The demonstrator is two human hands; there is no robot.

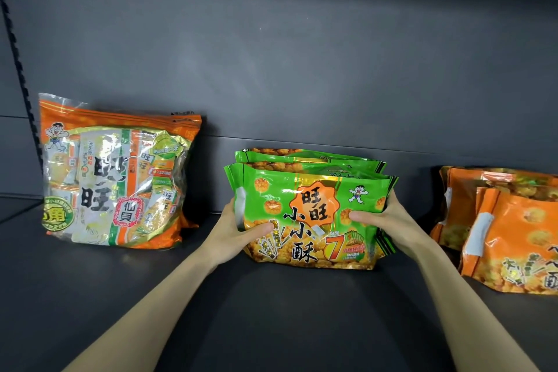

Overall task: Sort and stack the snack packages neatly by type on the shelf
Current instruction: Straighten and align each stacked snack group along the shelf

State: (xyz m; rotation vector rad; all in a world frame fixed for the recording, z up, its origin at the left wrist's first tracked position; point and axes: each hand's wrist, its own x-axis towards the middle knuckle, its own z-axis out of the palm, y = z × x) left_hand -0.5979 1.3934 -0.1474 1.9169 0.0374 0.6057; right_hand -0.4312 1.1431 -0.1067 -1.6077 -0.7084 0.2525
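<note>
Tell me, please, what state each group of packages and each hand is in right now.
green packages: upright, bunched front to back, held at both sides.
left hand: grips the bunch's left edge, thumb on the front face.
right hand: grips its right edge, thumb on the front face.
large mixed bag: standing upright at left, untouched.
orange packages: overlapped at right, tilted back, untouched.

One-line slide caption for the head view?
Left hand and right hand grip green bags on the shelf, between a clear-orange bag and orange bags.
</note>
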